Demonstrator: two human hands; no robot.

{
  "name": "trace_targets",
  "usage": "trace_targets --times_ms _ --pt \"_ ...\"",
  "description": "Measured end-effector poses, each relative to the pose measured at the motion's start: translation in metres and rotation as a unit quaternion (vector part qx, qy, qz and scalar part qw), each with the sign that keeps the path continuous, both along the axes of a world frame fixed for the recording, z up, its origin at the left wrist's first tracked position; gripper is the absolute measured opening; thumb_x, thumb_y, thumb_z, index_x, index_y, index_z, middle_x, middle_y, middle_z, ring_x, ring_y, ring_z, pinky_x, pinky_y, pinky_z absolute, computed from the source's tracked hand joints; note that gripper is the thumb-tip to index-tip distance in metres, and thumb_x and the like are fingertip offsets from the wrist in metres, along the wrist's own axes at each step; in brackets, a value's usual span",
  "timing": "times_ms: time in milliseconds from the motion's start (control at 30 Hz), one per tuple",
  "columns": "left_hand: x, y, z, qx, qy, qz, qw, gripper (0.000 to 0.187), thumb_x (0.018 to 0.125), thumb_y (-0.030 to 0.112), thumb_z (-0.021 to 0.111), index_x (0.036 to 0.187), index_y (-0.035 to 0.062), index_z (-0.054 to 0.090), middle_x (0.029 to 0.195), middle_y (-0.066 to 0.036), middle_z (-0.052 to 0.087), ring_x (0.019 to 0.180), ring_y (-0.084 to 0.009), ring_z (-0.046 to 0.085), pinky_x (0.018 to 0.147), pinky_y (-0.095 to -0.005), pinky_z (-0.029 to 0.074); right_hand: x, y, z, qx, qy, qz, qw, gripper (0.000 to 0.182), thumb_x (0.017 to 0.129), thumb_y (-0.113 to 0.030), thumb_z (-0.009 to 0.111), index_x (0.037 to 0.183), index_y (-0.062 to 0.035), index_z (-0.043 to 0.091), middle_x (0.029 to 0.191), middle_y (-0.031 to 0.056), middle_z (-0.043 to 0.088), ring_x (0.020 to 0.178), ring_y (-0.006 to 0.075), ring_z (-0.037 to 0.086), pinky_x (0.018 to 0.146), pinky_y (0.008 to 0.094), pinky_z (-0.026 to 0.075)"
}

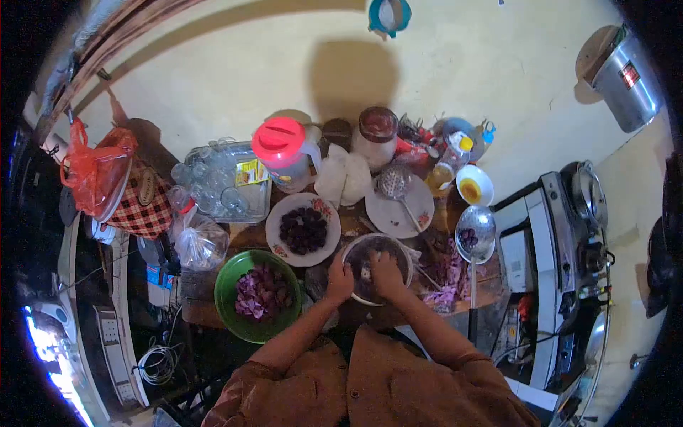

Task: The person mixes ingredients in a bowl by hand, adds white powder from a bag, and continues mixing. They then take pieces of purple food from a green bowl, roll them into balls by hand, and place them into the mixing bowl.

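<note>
A whitish bowl with dark contents stands at the table's front edge, close to my body. My left hand grips its left rim, thumb toward the inside. Inside the bowl, my right hand reaches down with bent fingers; what they hold is hidden. A green basin of purple chopped chunks is to the left. Behind my left hand, a flowered plate bears dark purple, roundish pieces. Purple peelings or scraps lie right of the bowl.
A skimmer rests on a white plate. To the right, a long-handled ladle holds a few dark pieces. Behind are a red-lidded pitcher, jars and a tray of glasses. A stove stands far right.
</note>
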State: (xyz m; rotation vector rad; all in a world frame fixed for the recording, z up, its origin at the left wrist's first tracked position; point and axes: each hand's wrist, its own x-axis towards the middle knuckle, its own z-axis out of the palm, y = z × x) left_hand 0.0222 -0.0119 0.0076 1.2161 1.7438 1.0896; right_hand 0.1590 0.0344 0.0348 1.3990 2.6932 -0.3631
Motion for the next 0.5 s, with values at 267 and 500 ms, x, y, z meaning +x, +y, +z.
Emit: trace_targets --times_ms 267,500 --pt "-0.003 0.002 -0.017 0.025 0.028 -0.005 0.999 0.042 0.084 0.004 0.038 0.124 -0.0078 0.036 0.12 -0.027 0.044 0.112 -0.0409 0.043 0.097 -0.0417 0.032 -0.014 0.013 -0.012 -0.06 0.024 -0.17 0.983 0.04 0.066 -0.008 0.064 0.1 0.0006 0.046 0.087 0.0213 0.059 0.083 0.039 0.059 0.07 0.0439 0.05" --pt "-0.006 0.005 -0.032 0.053 0.089 -0.009 0.995 0.042 0.085 0.007 0.039 0.124 -0.0083 0.035 0.121 -0.028 0.042 0.112 -0.0411 0.04 0.097 -0.043 0.03 -0.018 0.011 -0.011 -0.085 0.019 -0.201 0.976 0.036 0.067 -0.009 0.064 0.097 -0.0002 0.048 0.083 0.0218 0.061 0.078 0.0368 0.062 0.069 0.0447 0.05"
